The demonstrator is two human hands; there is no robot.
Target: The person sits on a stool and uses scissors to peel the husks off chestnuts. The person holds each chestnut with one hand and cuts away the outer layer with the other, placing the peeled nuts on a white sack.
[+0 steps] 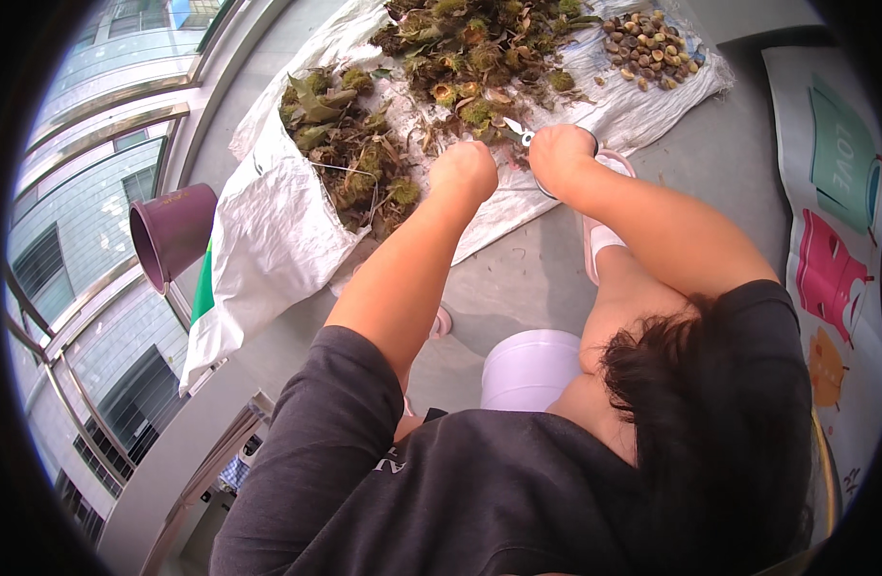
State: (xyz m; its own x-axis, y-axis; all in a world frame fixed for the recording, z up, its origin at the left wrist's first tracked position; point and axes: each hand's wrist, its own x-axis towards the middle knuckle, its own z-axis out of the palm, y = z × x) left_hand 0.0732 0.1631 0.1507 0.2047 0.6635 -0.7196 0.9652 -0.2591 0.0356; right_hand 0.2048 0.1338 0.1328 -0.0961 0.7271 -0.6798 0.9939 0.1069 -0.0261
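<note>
My right hand (564, 160) grips a pair of scissors (527, 136) by the handles. The blades are spread and point left, towards my left hand (464, 171). That hand is curled with its back to me, and whatever its fingertips may hold is hidden. Both hands are above the white woven sheet (502, 212). Beyond them lies a heap of spiny chestnut burs (477, 54) mixed with dry leaves. More burs and leaves (361, 162) spill from the mouth of a white woven sack (268, 216) on the left. Shelled-out chestnuts (646, 50) form a brown pile at the far right of the sheet.
A purple bucket (174, 230) is at the left by the window railing (138, 122). Between my legs is a pale lilac round stool or tub (531, 367). A printed sheet with colourful drawings (837, 194) hangs or lies along the right. Grey floor (513, 277) shows before my feet.
</note>
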